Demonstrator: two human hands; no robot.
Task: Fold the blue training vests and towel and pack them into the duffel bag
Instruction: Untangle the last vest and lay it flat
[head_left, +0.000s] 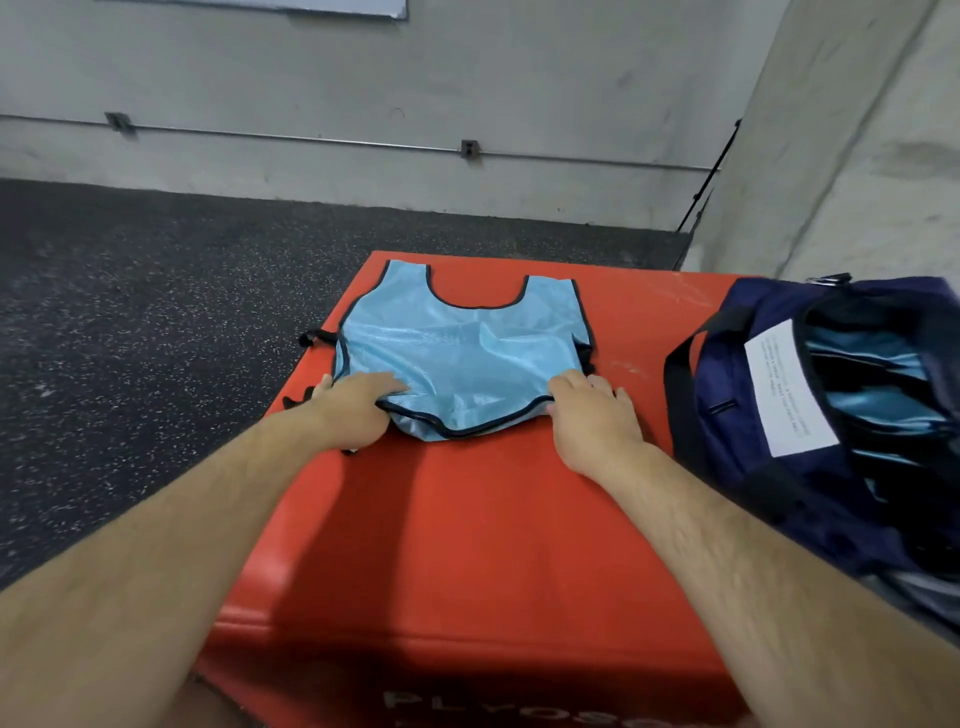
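While the blue vest (457, 353) lies flat on the red box (467, 519), your left hand (353, 410) and right hand (597, 421) each pinch a near hem corner, fingers closed on fabric. Open duffel bag (727, 447) sits just right of it, blue fabric inside.

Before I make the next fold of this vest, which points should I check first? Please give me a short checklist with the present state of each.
1. The light blue vest lies spread on the red plyo box: ok, slight wrinkles in the middle.
2. The left hand and right hand each hold a near corner: ok.
3. The black side straps are tucked in: not ok, they stick out at the left edge.
4. The duffel bag is open: ok, blue fabric already inside.
5. The towel is at hand: cannot tell, not in view.
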